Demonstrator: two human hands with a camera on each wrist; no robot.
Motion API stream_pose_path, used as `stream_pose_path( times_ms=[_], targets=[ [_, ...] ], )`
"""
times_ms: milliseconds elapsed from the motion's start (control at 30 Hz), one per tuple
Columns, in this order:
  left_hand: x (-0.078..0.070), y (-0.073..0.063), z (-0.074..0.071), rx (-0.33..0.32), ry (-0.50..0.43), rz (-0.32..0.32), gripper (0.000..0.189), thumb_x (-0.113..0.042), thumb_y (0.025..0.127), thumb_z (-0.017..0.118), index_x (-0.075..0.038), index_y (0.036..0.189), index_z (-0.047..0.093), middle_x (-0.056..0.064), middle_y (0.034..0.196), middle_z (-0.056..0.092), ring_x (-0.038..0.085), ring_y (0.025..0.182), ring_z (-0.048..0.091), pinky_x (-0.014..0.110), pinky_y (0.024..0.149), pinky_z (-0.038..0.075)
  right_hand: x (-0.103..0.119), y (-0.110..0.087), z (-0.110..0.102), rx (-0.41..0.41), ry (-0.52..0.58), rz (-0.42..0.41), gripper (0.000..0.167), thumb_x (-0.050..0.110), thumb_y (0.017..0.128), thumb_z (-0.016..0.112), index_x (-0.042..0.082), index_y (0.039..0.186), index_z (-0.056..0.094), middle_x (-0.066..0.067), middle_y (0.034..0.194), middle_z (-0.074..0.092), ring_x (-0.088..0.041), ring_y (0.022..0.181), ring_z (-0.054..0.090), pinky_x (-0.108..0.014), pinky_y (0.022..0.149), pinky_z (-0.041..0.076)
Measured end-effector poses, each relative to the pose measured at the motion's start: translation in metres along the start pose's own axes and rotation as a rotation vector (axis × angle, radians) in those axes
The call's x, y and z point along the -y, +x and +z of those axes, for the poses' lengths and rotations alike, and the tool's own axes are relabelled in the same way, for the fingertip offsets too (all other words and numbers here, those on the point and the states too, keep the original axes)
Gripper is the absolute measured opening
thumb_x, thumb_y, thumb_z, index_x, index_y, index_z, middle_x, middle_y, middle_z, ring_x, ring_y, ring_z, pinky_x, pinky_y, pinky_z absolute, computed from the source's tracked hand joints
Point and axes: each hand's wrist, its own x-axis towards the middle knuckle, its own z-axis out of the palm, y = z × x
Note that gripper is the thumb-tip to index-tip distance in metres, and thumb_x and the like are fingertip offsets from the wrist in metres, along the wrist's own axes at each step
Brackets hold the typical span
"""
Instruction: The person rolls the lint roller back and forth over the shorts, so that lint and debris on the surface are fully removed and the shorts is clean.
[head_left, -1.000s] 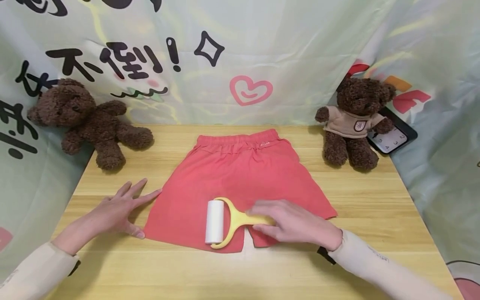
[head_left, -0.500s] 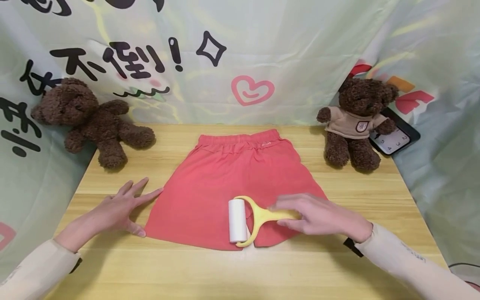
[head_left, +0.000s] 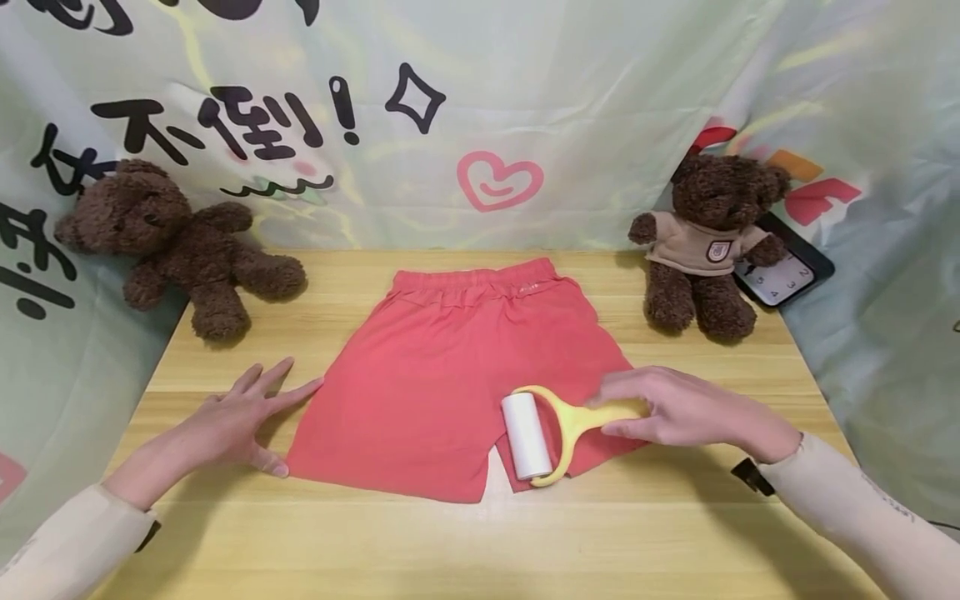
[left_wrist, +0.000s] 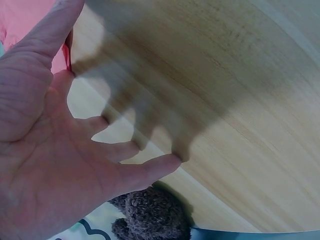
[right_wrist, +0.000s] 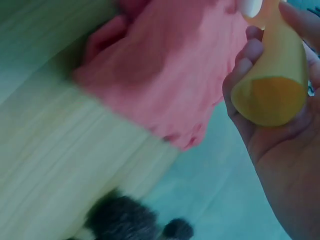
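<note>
A pair of red shorts (head_left: 442, 375) lies spread on the wooden table (head_left: 360, 550), waistband toward the back. My right hand (head_left: 675, 406) grips the yellow handle of a lint roller (head_left: 527, 435), whose white cylinder sits on the right leg of the shorts by the gap between the legs. In the right wrist view, fingers curl round the hollow handle (right_wrist: 280, 70). With fingers spread, my left hand (head_left: 232, 421) rests on the table at the left edge of the shorts, forefinger and thumb tips touching the fabric. The left wrist view shows its palm side and straight fingers (left_wrist: 155, 167).
A brown teddy bear (head_left: 180, 242) leans at the back left. Another teddy bear (head_left: 708, 242) in a beige top sits at the back right, before a black-framed clock (head_left: 787, 271). A printed cloth (head_left: 600, 108) hangs behind the table and along its sides.
My right hand has moved the lint roller rightward, from the left leg of the shorts across the gap to the right leg. The left hand stays where it was.
</note>
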Motion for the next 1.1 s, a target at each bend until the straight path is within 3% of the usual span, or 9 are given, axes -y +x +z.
stream_pose_path(
  times_ms=[333,567,867,1100],
  targets=[
    [0.002,-0.001,0.001,0.000,-0.018,-0.007,0.126,-0.063,0.069,0.094,-0.033,0.175,0.031,0.031,0.176,0.010,0.073,0.150,0.015,0.094,0.088,0.034,-0.013,-0.029,-0.018,-0.004,0.025,0.070,0.034,0.013,0.098,0.085,0.025,0.128,0.078,0.010,0.124,0.075,-0.011,0.111,0.072,-0.025,0.093,0.056],
    [0.002,-0.002,0.001,-0.005,0.001,-0.005,0.128,-0.064,0.068,0.093,-0.034,0.175,0.030,0.031,0.176,0.011,0.072,0.149,0.016,0.093,0.088,0.036,-0.013,-0.049,-0.031,0.011,0.076,0.119,0.032,0.009,0.098,0.084,0.029,0.122,0.077,0.012,0.108,0.074,-0.006,0.092,0.068,-0.023,0.080,0.053],
    [0.002,0.000,0.003,-0.017,0.003,0.004,0.127,-0.065,0.068,0.093,-0.034,0.175,0.030,0.031,0.175,0.012,0.072,0.149,0.017,0.094,0.087,0.035,-0.023,-0.085,-0.050,-0.002,0.154,0.238,0.036,0.002,0.095,0.084,0.025,0.122,0.079,0.005,0.107,0.077,-0.009,0.090,0.067,-0.024,0.077,0.052],
    [0.002,-0.001,0.002,-0.020,-0.012,0.017,0.126,-0.065,0.069,0.093,-0.033,0.175,0.031,0.031,0.175,0.011,0.073,0.149,0.017,0.094,0.087,0.035,-0.036,-0.107,-0.062,-0.010,0.156,0.307,0.036,-0.001,0.093,0.085,0.021,0.120,0.080,0.005,0.110,0.078,-0.007,0.089,0.065,-0.023,0.072,0.051]
  ],
)
